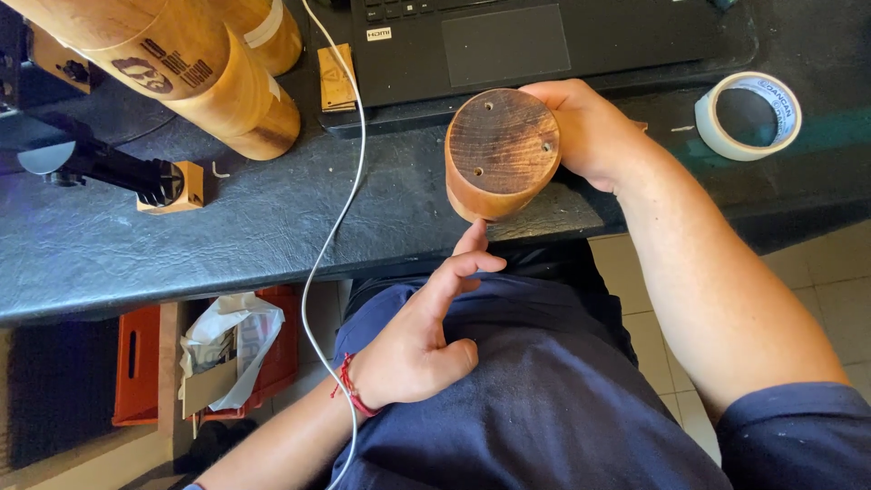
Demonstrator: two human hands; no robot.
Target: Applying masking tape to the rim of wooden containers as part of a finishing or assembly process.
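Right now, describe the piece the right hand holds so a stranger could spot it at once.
Start at the black desk, just below the laptop. The right hand grips a short wooden cylinder, its dark round end facing up. Unlike the taller wooden tubes at left, that end shows three small holes.

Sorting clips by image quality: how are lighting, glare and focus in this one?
Head view: even daylight, sharp on the wooden cup in the right hand; soft sheen on the black tabletop; bluish tint at its left edge; left hand crisp, no motion blur.
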